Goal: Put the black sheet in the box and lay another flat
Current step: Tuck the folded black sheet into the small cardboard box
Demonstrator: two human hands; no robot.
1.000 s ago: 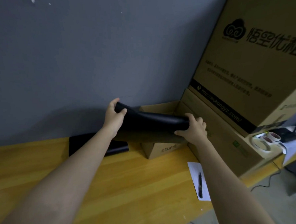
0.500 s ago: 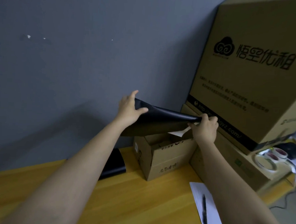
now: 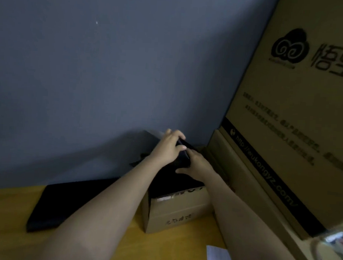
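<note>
A small open cardboard box point(image 3: 174, 211) stands on the wooden table against the grey wall. A folded black sheet point(image 3: 172, 177) fills its opening, one corner sticking up toward the wall. My left hand point(image 3: 166, 149) grips the sheet's upper fold from above. My right hand point(image 3: 196, 167) presses on the sheet at the box's right side, fingers on the same fold. A stack of more black sheets point(image 3: 63, 201) lies flat on the table left of the box, partly behind my left forearm.
Two large cardboard boxes point(image 3: 298, 116) are stacked close to the right of the small box. A white paper point(image 3: 219, 259) lies at the table's near edge. Tape rolls point(image 3: 333, 253) sit blurred at the lower right. The grey wall point(image 3: 109, 77) is right behind.
The sheet, held stretched above the box before, has come down into the box opening. Both hands have moved close together on its fold. The view has shifted nearer and left.
</note>
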